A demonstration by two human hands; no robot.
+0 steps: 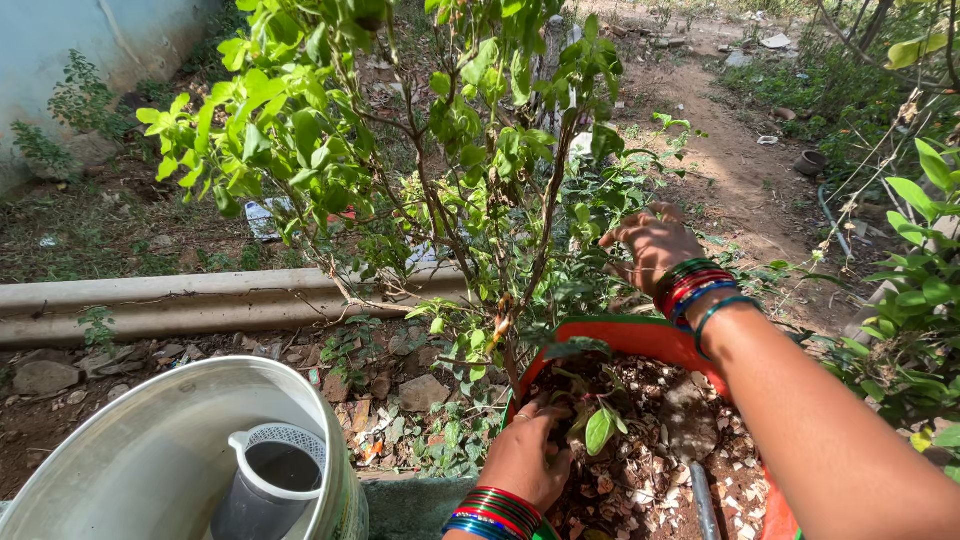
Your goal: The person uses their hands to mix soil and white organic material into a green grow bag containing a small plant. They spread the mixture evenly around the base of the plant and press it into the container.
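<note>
A leafy green shrub [440,140] grows out of an orange pot [640,335] filled with dry soil and crumbled bits [650,440]. My left hand [525,455], with coloured bangles at the wrist, rests on the soil at the base of the stems, fingers curled into the dirt near a low leaf [598,430]. Reaching in among the thin branches on the shrub's right side, my right hand [650,245] has its fingers bent around twigs and leaves. Whether it grips a twig is hard to tell. It also wears red, green and blue bangles.
A large metal basin [130,460] stands at the lower left with a grey plastic mug [265,480] in it. A concrete kerb [200,300] runs across behind it. Stones and dry leaves lie on the ground. More bushes [920,290] crowd the right side; a dirt path [730,150] leads away.
</note>
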